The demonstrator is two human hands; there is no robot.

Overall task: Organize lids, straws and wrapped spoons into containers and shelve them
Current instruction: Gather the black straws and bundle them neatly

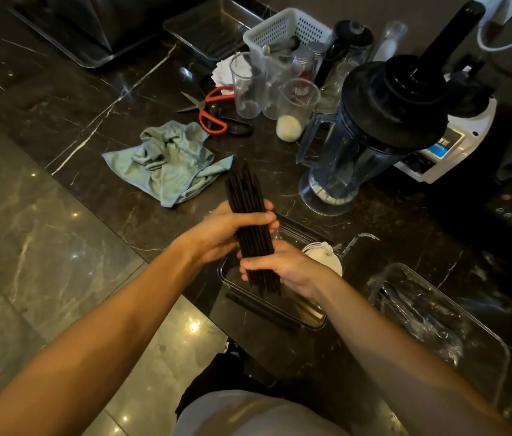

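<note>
Black straws bundled, gripped in both hands, label writing unreadable

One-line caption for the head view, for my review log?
Both hands, left hand and right hand, grip a bundle of black straws above a clear rectangular container on the dark marble counter.

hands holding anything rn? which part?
Yes: both hands grip one bundle of long black straws. The left hand wraps its middle; the right hand holds the lower end, above the clear rectangular container.
</note>
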